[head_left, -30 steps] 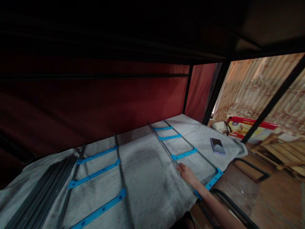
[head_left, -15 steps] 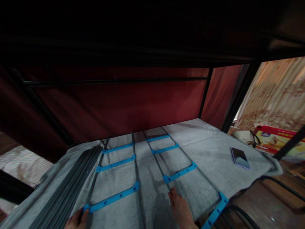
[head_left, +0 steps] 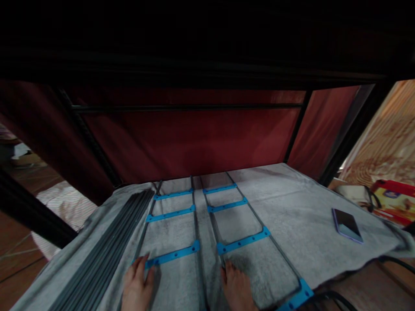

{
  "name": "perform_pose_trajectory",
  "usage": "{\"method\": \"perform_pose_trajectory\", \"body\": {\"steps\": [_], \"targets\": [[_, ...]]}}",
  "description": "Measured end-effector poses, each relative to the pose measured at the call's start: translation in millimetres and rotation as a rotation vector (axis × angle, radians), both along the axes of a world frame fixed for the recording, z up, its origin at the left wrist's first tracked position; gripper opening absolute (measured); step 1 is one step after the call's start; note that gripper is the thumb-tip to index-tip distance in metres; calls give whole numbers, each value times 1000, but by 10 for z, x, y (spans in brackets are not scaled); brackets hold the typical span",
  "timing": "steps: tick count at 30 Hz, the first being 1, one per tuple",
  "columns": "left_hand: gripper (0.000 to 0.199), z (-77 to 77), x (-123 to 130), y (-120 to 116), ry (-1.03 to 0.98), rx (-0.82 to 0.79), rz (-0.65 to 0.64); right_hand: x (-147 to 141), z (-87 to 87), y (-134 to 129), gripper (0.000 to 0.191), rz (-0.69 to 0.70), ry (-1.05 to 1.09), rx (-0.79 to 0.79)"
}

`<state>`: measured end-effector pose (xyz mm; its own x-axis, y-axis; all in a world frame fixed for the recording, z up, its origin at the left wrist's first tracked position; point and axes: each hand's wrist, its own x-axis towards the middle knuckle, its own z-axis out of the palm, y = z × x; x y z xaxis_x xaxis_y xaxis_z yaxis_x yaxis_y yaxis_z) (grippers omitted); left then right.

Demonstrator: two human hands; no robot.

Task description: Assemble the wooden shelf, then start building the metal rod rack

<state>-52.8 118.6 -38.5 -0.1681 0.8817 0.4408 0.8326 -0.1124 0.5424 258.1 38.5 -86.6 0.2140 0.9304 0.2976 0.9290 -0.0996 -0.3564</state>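
on the grey cloth [head_left: 292, 207] lie the left frame [head_left: 171, 214] and the right frame [head_left: 244, 242], both handled at once now that the left hand [head_left: 138, 285] has come in at a blue bar [head_left: 173, 255], its grip unclear, while the right hand [head_left: 238, 285] pinches an inner rod [head_left: 214, 226].

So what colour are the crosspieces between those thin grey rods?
The crosspieces are blue, showing best in the head view.
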Motion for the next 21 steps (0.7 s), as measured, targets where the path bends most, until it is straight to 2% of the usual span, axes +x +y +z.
{"method": "perform_pose_trajectory", "body": {"steps": [3, 5, 7, 10, 13, 14, 16, 19, 21], "targets": [[48, -6, 446, -117, -132, -110, -221, 8, 90, -15, 34, 24, -49, -80], [47, -18, 762, -226, -188, -221, -341, 133, 175, -15, 35, 46, 20, -103], [46, -38, 1064, -345, -215, -321, -434, 398, 264, -7, 37, 18, 103, -78], [49, -73, 1463, -500, -220, -440, -557, 1028, 353, 5, 35, -110, 118, 60], [54, -93, 1769, -591, -207, -560, -578, 1721, 337, -8, 38, -308, 93, 131], [54, -94, 1846, -608, -203, -592, -568, 1916, 311, -19, 39, -333, 125, 120], [53, -83, 1960, -630, -196, -637, -545, 2216, 241, -44, 39, -294, 304, 40], [53, -29, 2053, -651, -181, -671, -511, 2444, 155, -74, 41, -224, 574, -76], [54, 26, 2094, -666, -180, -708, -490, 2494, 143, -84, 41, -221, 651, -96]]}}
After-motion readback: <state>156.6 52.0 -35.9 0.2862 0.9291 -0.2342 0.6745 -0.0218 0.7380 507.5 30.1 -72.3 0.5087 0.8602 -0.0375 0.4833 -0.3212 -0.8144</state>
